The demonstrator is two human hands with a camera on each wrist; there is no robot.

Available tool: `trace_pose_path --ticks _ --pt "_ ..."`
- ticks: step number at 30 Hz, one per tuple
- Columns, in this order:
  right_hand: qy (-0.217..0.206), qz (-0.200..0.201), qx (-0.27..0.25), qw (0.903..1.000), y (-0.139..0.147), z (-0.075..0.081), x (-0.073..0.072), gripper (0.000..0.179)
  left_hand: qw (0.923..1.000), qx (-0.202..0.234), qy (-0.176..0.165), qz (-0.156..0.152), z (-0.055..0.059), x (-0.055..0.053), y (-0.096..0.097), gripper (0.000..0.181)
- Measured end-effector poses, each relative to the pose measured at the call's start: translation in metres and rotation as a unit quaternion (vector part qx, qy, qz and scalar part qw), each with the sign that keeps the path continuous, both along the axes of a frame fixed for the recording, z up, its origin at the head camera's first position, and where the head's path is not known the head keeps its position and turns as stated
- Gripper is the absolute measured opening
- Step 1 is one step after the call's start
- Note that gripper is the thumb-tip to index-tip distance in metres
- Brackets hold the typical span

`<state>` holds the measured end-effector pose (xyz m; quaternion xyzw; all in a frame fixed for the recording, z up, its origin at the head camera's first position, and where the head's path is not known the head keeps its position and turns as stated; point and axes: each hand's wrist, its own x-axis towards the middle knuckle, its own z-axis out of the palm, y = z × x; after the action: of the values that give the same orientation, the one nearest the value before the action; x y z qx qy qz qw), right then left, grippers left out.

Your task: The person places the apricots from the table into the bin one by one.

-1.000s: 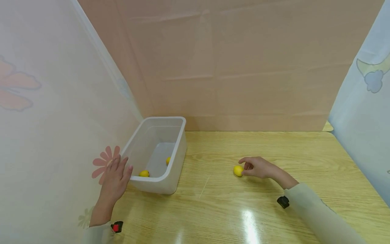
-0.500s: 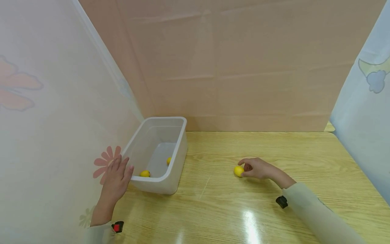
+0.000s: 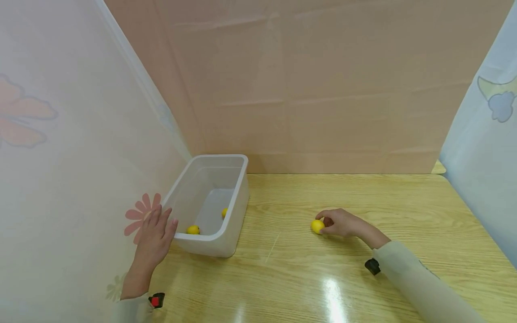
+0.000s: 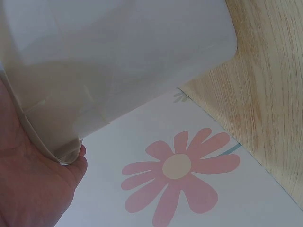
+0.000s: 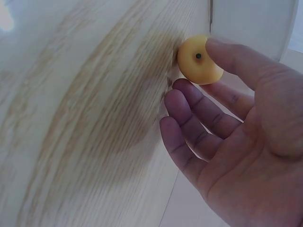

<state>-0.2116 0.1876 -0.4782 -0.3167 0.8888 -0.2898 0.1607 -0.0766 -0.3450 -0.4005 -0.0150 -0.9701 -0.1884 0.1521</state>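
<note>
A small yellow lemon (image 3: 317, 226) is on the wooden table, right of centre. My right hand (image 3: 341, 223) pinches it between thumb and index finger. In the right wrist view the lemon (image 5: 195, 64) shows its dark stem spot, close over the wood, while the other fingers curve beneath. At the left, my left hand (image 3: 152, 237) rests on the near left corner of a white plastic bin (image 3: 202, 237), fingers straight. From the left wrist, the palm (image 4: 33, 189) lies against the bin's rim corner. Inside the bin are two more lemons, one near the front (image 3: 193, 229), one partly hidden by the right wall.
A pale cloth wall with a pink flower (image 3: 139, 215) stands close on the left, beside the bin. The brown backdrop (image 3: 323, 112) closes off the rear, and another pale sheet (image 3: 484, 179) hangs at the right. Bare wood table (image 3: 274, 278) lies between the hands.
The right thumb and index finger have closed slightly around the lemon. The left hand and the bin stay put, with only a slight shift of the whole head view.
</note>
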Motion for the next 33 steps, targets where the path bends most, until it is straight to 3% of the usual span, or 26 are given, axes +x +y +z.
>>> trace_pose_path --ticks 19,33 --pt "-0.001 -0.005 0.011 0.9999 -0.001 0.002 0.000 0.042 0.9999 -0.004 0.009 -0.003 -0.003 0.001 -0.001 0.057" --pt "0.011 0.003 0.013 0.9999 -0.006 0.022 -0.002 0.044 0.9999 -0.005 -0.010 0.000 0.000 0.002 -0.002 0.059"
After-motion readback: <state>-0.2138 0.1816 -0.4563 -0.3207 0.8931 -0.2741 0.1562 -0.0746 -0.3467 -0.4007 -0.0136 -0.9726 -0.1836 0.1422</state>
